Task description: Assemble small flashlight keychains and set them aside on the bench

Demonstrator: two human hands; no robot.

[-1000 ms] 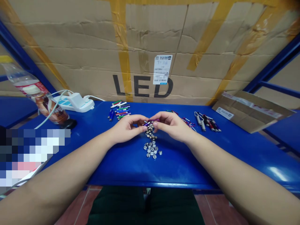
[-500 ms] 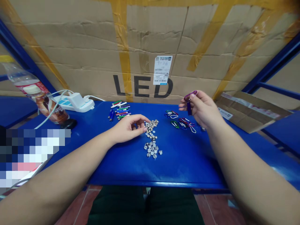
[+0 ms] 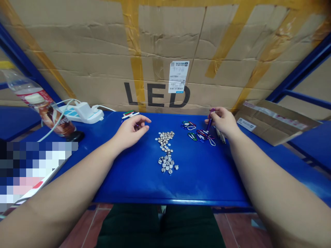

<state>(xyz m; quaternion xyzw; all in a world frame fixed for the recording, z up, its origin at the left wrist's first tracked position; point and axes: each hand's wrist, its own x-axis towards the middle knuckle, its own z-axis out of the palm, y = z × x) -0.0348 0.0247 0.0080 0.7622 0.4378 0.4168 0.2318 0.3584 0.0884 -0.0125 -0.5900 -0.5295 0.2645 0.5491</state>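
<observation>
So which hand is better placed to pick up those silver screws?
Probably the left: the left hand sits nearer the silver screws and looks free, while the right hand grips a purple carabiner light.

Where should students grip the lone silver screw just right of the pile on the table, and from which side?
Pinch the rim of the round head of the lone silver screw, coming from above on the side away from the pile of screws. It lies apart from the others, so fingertips can probably close on it without nudging them.
</observation>
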